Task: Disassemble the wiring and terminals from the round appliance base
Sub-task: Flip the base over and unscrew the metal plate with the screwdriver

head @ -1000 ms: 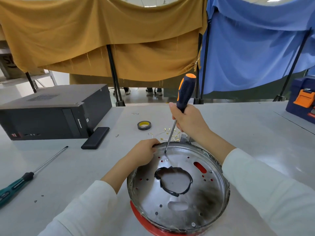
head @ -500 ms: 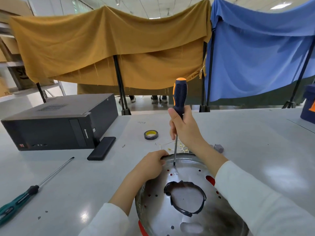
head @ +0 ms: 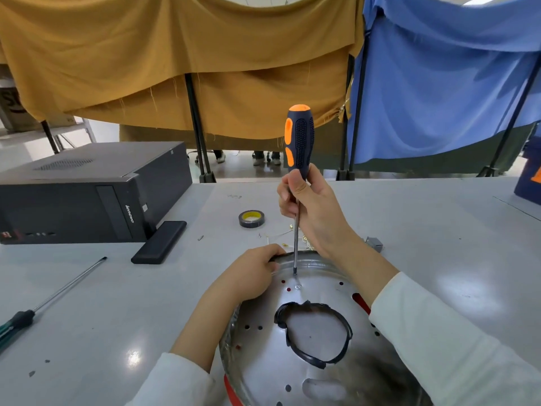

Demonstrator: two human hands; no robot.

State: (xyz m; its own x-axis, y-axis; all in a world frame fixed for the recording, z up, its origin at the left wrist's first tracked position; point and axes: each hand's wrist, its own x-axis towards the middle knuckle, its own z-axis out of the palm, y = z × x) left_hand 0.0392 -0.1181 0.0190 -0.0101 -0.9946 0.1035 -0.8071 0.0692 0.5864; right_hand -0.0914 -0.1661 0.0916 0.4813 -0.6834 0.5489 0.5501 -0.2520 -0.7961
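At the near edge of the grey table (head: 439,230), right of centre, the round metal appliance base (head: 263,361) lies open side up, partly cut off by the frame. Left hand (head: 248,276) grips its far-left rim, fingers curled over the edge. Right hand (head: 310,209) holds an orange-and-black screwdriver (head: 298,142) upright, fingers wrapped round the handle's lower end, thumb on front. Tip sits inside the base just beyond a small screw (head: 298,286), close beside the left fingers. Black ring gasket (head: 345,326) at base centre. Tape roll (head: 251,218), loose brass terminals (head: 288,228) just beyond the rim. Green-handled screwdriver (head: 17,323) by the left edge; black computer case (head: 87,194) at far left.
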